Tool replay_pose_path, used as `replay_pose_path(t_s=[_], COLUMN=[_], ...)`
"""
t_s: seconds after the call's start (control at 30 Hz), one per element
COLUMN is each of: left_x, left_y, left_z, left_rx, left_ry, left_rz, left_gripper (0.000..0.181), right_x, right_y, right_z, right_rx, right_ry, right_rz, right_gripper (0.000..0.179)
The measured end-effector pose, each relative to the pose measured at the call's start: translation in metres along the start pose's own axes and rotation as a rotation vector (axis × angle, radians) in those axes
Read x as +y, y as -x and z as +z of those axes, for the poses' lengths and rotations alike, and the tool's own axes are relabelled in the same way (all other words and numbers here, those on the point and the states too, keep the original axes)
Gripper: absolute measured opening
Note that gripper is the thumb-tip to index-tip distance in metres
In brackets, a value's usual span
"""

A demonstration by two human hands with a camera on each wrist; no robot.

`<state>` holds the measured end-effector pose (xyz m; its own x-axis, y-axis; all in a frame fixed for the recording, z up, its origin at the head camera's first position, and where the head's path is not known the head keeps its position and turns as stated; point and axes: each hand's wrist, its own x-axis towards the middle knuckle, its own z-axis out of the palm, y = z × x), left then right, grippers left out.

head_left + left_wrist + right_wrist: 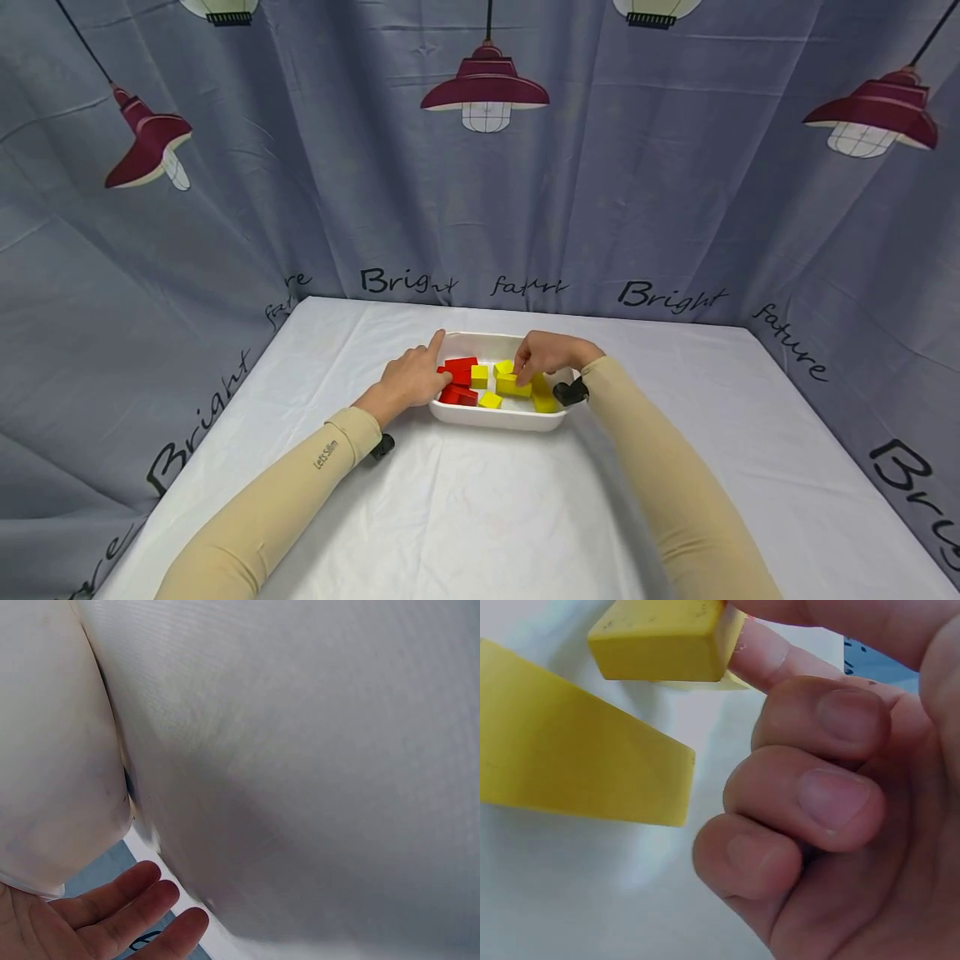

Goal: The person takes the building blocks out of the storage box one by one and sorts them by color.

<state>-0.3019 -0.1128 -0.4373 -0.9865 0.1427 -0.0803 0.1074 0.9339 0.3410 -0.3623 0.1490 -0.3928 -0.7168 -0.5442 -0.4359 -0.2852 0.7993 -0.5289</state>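
A white tray (495, 418) stands on the table. My left hand (411, 377) holds its left end, thumb over the rim and index finger stretched along it. In the left wrist view, the other fingers (142, 911) lie outside the tray's wall (60, 750). Inside the tray, my right hand (551, 352) pinches a yellow block (513, 386) between thumb and index finger, the remaining fingers curled into the palm. Beside that hand lies a bigger yellow block (577, 742). Several red blocks (459, 397) are gathered at the tray's left end, near my left thumb.
Near the red blocks sit a yellow cube (479, 377) and another small yellow block (490, 401). A white cloth (480, 517) covers the table. Behind it hangs a grey-blue curtain (480, 208) printed with lamps and lettering.
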Motion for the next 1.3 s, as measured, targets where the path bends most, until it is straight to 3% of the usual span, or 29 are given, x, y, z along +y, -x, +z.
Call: replay_pose_path(t_s=[0.43,0.63,1.3], left_x=[0.001,0.001,-0.001], left_y=[0.003,0.002,0.001], left_z=[-0.003,-0.003,-0.002], left_rx=[-0.009,-0.016,-0.006], left_ry=[0.009,0.004,0.013], left_rz=[-0.011,-0.006,-0.005], left_gripper=[0.08,0.08,0.079], right_x=[0.002,0.012,0.054], right_y=[0.011,0.022,0.053], right_z=[-0.011,-0.018,-0.042], right_rx=[0.109,0.15,0.293], right_ry=[0.02,-0.048,-0.079], right_rz=[-0.071,-0.052,0.023], right_gripper=[0.016,0.018,0.035])
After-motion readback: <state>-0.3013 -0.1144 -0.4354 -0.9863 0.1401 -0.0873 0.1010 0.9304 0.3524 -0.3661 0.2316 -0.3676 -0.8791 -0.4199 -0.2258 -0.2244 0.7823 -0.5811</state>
